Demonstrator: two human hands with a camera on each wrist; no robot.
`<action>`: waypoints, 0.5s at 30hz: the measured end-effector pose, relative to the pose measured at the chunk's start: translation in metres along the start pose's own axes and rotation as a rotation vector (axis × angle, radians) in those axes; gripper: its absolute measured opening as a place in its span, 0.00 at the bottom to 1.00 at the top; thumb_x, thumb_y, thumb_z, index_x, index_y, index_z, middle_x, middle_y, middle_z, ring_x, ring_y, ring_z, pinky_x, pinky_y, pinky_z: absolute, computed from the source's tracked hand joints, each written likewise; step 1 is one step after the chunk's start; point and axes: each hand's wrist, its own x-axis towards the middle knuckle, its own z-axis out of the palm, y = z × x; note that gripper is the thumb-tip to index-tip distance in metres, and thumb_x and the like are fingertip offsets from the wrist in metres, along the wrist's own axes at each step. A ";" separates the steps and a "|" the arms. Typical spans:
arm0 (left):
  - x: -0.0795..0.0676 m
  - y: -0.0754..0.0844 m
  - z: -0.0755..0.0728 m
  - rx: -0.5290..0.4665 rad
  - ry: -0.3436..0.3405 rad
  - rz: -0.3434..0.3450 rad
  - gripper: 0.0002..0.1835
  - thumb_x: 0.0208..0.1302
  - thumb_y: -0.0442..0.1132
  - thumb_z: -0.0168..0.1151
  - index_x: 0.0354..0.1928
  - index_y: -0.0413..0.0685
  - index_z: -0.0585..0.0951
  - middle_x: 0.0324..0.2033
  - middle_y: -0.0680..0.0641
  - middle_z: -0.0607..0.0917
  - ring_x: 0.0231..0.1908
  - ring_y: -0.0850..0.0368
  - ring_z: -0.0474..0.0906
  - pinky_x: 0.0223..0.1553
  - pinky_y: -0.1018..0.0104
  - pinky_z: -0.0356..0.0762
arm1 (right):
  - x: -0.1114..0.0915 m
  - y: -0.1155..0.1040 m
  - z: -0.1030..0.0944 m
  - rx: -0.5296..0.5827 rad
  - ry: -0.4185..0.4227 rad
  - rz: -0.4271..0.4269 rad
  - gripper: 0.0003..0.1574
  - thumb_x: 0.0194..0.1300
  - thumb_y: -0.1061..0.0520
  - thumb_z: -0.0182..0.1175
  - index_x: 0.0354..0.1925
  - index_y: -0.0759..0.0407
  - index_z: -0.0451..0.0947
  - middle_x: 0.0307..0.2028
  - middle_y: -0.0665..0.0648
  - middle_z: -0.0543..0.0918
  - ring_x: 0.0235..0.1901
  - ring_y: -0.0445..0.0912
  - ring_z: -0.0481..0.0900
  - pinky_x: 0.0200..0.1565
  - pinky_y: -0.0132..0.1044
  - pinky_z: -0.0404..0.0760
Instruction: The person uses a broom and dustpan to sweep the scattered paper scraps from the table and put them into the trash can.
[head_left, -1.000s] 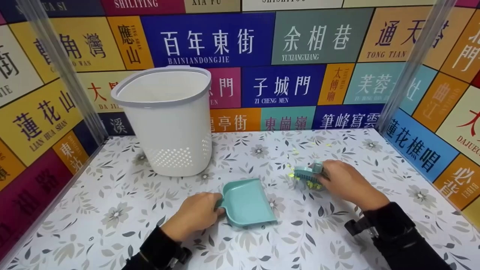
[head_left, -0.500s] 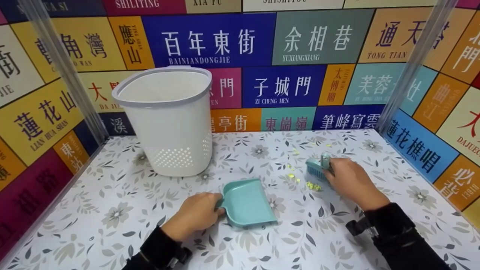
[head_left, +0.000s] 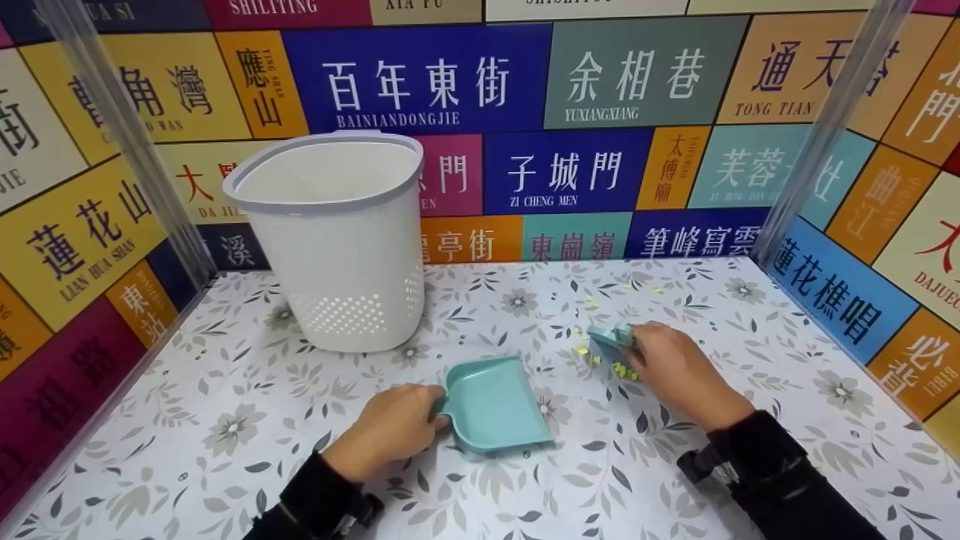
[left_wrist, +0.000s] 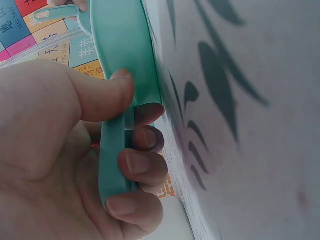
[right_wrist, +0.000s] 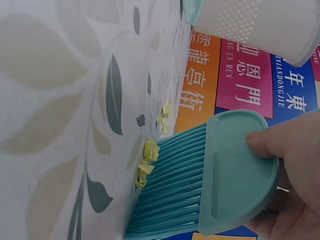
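Observation:
My left hand (head_left: 401, 424) grips the handle of a teal dustpan (head_left: 496, 405), which lies on the table with its open edge facing right. In the left wrist view, the fingers curl round the dustpan handle (left_wrist: 115, 160). My right hand (head_left: 679, 367) holds a small teal hand brush (right_wrist: 235, 170), thumb on its flat back. The bristles (right_wrist: 175, 175) are angled down at the tabletop, right beside yellow paper scraps (right_wrist: 149, 155). Several more yellow scraps (head_left: 582, 351) lie scattered to the right of the dustpan and farther back.
A white waste bin (head_left: 345, 262) with a grey rim and a perforated lower wall stands at the back left. The table has a leaf-patterned cover (head_left: 225, 480). Walls with coloured sign panels (head_left: 420, 82) enclose the back and sides.
My right hand lifts the brush back to the right, then brings it down leftward among the yellow scraps. The left hand and dustpan stay in place.

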 end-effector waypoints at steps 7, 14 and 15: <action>0.000 0.000 0.001 0.000 0.008 0.014 0.13 0.68 0.41 0.73 0.30 0.53 0.76 0.24 0.53 0.76 0.29 0.52 0.76 0.35 0.49 0.77 | 0.001 -0.002 0.003 0.023 -0.013 -0.061 0.06 0.68 0.67 0.71 0.36 0.60 0.82 0.32 0.54 0.84 0.36 0.51 0.83 0.41 0.51 0.84; -0.001 0.000 0.001 -0.002 0.013 0.017 0.16 0.68 0.40 0.72 0.28 0.53 0.74 0.22 0.53 0.73 0.28 0.53 0.73 0.33 0.51 0.74 | 0.001 -0.002 -0.006 0.071 -0.116 -0.078 0.07 0.71 0.65 0.69 0.45 0.56 0.87 0.39 0.51 0.88 0.43 0.50 0.85 0.49 0.53 0.85; -0.001 0.000 0.000 -0.003 0.013 0.017 0.16 0.68 0.40 0.72 0.28 0.53 0.73 0.22 0.53 0.73 0.28 0.53 0.72 0.33 0.52 0.73 | 0.000 -0.001 -0.009 0.081 -0.133 -0.082 0.08 0.72 0.65 0.68 0.47 0.55 0.87 0.41 0.50 0.89 0.45 0.50 0.86 0.50 0.53 0.85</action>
